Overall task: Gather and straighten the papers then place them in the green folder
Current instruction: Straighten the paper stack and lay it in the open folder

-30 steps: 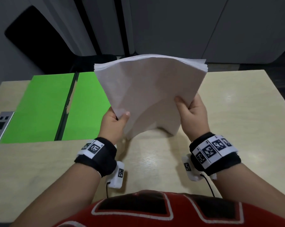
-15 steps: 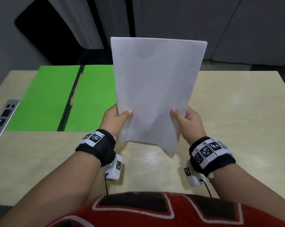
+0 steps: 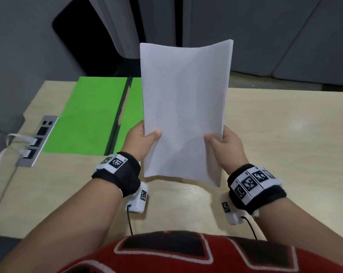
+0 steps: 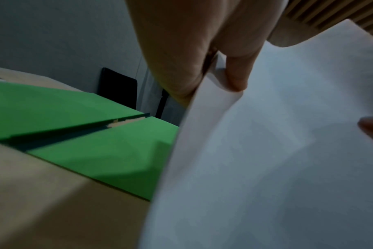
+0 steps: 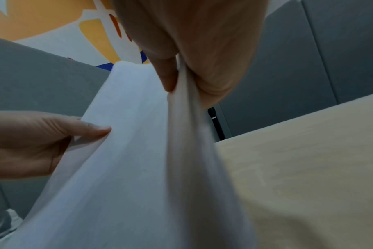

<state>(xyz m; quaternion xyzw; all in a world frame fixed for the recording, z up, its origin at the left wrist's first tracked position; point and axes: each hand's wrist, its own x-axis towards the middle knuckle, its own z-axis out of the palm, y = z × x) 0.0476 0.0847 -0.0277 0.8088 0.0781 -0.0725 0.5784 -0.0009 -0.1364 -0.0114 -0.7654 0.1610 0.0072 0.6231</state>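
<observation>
Head view: both hands hold the papers upright above the desk, just right of the open folder. Left hand pinches the stack's left edge low down, thumb on the front; right hand pinches the right edge the same way. Stack is white, blank, bowed inward across the middle, with the top corners flaring. Its right edge shows a few sheets slightly offset, so likely not fully squared yet. A socket strip with a white cable sits left of the folder.

Left wrist view: thumb and fingers clamp the sheet edge; the folder lies flat and open just left of the papers, spine crease visible.

Right wrist view: right hand nips the papers, which are bunched at the grip.

Risks: thin low-edge pinches on a bowed stack could let inner sheets slip or fan out; tight pinching could crease them; the stack's lower corner could catch on the folder during the move.
</observation>
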